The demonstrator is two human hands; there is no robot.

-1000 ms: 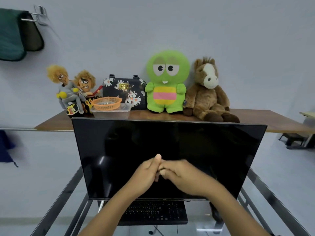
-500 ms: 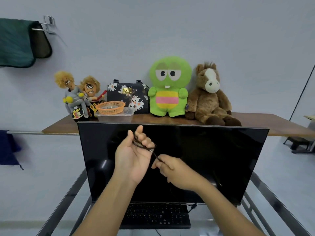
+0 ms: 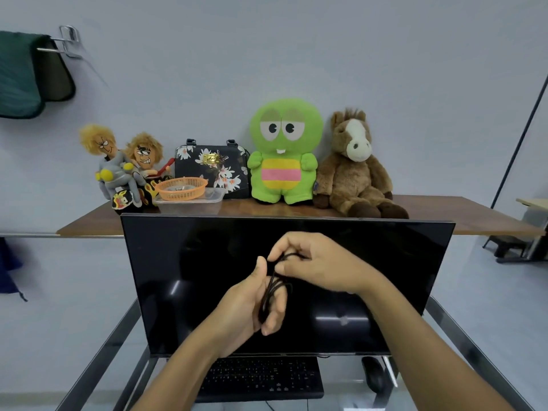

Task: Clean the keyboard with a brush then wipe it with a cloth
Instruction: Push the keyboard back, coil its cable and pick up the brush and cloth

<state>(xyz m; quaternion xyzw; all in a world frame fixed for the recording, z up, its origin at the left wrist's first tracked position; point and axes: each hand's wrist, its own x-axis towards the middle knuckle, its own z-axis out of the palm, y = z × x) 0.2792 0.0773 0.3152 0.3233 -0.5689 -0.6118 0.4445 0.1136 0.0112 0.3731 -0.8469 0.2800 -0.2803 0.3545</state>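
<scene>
At frame centre, the left hand point(image 3: 252, 307) gripped a thin black coiled cord point(image 3: 271, 287); the right hand point(image 3: 320, 266) pinched its upper loop. The flat black plastic keyboard point(image 3: 261, 379) lay at bottom centre, probably light and rigid, best steadied by its edges.

Glossy black monitor screen point(image 3: 207, 277) throws glare, matt plastic keyboard point(image 3: 261, 378) below, wood-grain shelf point(image 3: 462, 215) behind, 2 furry plush toys point(image 3: 353, 167) on it.

Pale wall point(image 3: 296, 48), wooden shelf point(image 3: 444, 213) (toys atop)
</scene>
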